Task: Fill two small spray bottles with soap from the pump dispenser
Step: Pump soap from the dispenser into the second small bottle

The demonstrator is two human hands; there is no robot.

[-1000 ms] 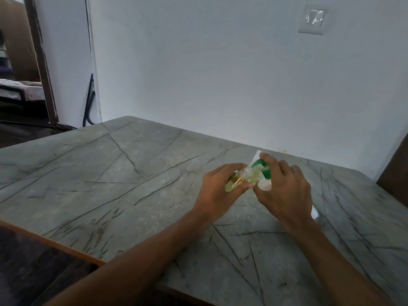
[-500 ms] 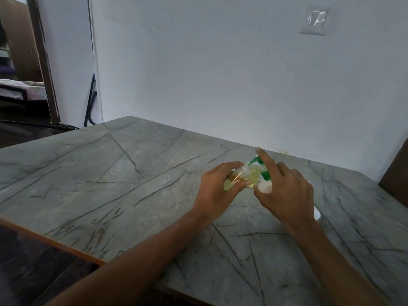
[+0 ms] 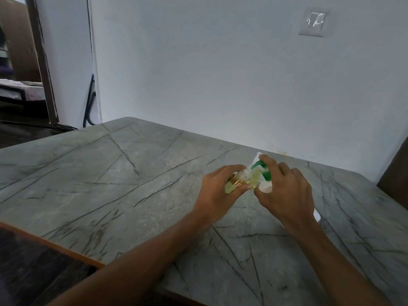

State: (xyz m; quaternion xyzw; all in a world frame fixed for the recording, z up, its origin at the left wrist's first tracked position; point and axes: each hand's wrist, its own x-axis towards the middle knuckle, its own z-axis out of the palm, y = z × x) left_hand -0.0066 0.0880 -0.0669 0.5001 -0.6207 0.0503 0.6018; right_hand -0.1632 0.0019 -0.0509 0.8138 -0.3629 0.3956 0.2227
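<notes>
My left hand [image 3: 217, 191] grips a small clear spray bottle [image 3: 309, 177] that is tilted on its side, with yellow-green liquid inside and its open neck pointing toward the dispenser. My right hand [image 3: 287, 191] is wrapped over the white and green pump dispenser [image 3: 262, 171], index finger on top of the pump head, whose green spout meets the small bottle's mouth. Most of the dispenser's body is hidden under my right hand. A bit of a white object [image 3: 317, 215] peeks out behind my right wrist; I cannot tell what it is.
Both hands work over a grey veined stone table [image 3: 132, 173] with a wooden front edge. A white wall with a switch plate [image 3: 314, 21] stands behind it. A dark chair back [image 3: 395, 175] is at the right, and a doorway at the far left.
My right index finger has shifted slightly on the pump head. Both hands and the two bottles stay in almost the same place.
</notes>
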